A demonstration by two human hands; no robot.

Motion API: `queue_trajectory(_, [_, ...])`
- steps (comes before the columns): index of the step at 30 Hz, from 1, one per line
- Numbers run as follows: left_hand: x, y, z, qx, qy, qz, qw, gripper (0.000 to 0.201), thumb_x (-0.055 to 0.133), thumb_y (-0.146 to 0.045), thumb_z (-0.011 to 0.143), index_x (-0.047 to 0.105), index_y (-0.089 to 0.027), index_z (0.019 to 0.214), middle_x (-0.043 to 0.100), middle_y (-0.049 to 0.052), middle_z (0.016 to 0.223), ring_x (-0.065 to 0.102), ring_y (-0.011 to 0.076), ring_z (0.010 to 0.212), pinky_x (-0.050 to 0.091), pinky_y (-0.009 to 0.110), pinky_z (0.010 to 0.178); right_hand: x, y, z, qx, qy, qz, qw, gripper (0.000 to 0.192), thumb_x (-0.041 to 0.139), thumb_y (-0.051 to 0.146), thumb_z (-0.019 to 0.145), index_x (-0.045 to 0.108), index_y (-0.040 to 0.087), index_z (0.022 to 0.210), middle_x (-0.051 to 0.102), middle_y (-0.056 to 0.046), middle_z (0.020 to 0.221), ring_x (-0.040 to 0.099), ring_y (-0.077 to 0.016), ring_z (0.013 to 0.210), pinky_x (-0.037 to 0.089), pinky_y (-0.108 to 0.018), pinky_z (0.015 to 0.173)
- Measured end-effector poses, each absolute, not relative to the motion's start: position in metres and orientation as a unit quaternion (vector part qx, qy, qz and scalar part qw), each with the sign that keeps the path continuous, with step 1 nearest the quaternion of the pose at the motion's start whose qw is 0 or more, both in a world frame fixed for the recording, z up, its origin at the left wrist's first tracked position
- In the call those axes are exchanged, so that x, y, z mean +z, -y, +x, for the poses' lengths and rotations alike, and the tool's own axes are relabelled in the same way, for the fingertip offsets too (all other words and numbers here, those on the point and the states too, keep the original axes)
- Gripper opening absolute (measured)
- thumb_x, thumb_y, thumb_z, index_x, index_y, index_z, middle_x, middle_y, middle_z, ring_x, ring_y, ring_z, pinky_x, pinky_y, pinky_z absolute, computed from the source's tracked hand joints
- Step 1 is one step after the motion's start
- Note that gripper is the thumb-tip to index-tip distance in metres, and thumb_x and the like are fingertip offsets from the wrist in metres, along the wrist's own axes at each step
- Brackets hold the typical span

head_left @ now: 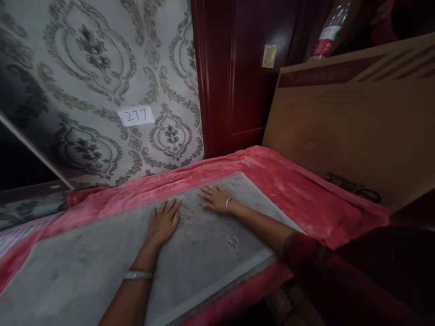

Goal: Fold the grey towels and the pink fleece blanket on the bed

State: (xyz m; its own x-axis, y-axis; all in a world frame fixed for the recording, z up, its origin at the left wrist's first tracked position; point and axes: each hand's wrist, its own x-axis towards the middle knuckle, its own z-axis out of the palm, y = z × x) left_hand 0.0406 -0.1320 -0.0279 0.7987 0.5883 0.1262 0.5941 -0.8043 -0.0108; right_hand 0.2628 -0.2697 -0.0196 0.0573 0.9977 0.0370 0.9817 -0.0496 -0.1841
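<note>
You're pressing both palms flat, fingers spread, on the grey rectangular plush cloth [204, 253] lying over the pink blanket [299, 190]; its long axis is running 8-to-2 o'clock. Left hand [163, 222] is nearer you, right hand [215, 199] at approx. 1 o'clock from it.

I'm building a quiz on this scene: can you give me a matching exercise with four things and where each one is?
Things:
1. grey rectangular towel
2. white paper label reading 277
3. large brown cardboard box
4. clear plastic bottle with red label

Places:
A. behind the box, top right
B. on the patterned wallpaper
C. standing on the pink blanket's right side
D. flat under both hands, left hand and right hand

Pairs: 1-D, 2-B, 3-C, 4-A
</note>
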Motion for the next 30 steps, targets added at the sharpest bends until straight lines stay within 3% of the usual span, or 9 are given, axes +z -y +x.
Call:
queue_trajectory(9, [-0.03,0.126,0.041,-0.088,0.306,-0.948,0.027,0.056,0.027,-0.035,0.099,0.041,-0.03,0.153,0.038,0.003,0.161,0.032,0.0306,0.149,0.028,0.062,0.117,-0.029,0.283,0.32,0.048,0.518,-0.847,0.11,0.062,0.03,0.057,0.102,0.034,0.029,0.157,0.023,-0.004,0.166,0.017,-0.0321,0.153,0.013,-0.06,0.121])
queue_trajectory(14, [-0.033,0.124,0.043,-0.121,0.308,-0.943,0.023,0.056,0.026,-0.037,0.099,0.042,-0.029,0.153,0.038,0.005,0.161,0.035,0.0301,0.148,0.031,0.06,0.116,-0.031,0.338,0.347,0.06,0.359,-0.926,0.101,0.066,0.024,0.058,0.102,0.022,0.029,0.161,0.009,-0.006,0.169,0.011,-0.033,0.154,0.016,-0.063,0.119])
queue_trajectory(21, [-0.025,0.136,0.043,-0.099,0.318,-0.943,0.029,0.055,0.032,-0.038,0.099,0.047,-0.024,0.15,0.042,0.011,0.158,0.037,0.0306,0.147,0.03,0.055,0.118,-0.048,0.405,0.324,0.083,0.377,-0.922,0.029,0.075,0.025,0.07,0.097,0.012,0.035,0.162,-0.002,-0.004,0.17,0.007,-0.0366,0.154,0.019,-0.07,0.115])
queue_trajectory(26, [-0.02,0.166,0.03,-0.025,0.316,-0.948,0.016,0.065,0.041,-0.052,0.097,0.036,-0.025,0.156,0.028,0.013,0.165,0.024,0.0382,0.151,0.023,0.061,0.119,-0.054,0.426,0.312,0.065,0.372,-0.926,0.014,0.073,0.02,0.068,0.097,0.016,0.036,0.162,0.006,-0.002,0.17,0.011,-0.0385,0.153,0.024,-0.072,0.113])
queue_trajectory(30, [-0.029,0.215,-0.019,0.007,0.214,-0.977,-0.02,0.069,0.046,-0.059,0.095,0.031,-0.034,0.157,0.016,0.007,0.169,0.008,0.0403,0.154,0.014,0.067,0.119,-0.055,0.429,0.311,0.048,0.374,-0.926,0.016,0.073,0.017,0.067,0.096,0.019,0.034,0.162,0.009,-0.004,0.169,0.016,-0.0384,0.152,0.027,-0.071,0.112])
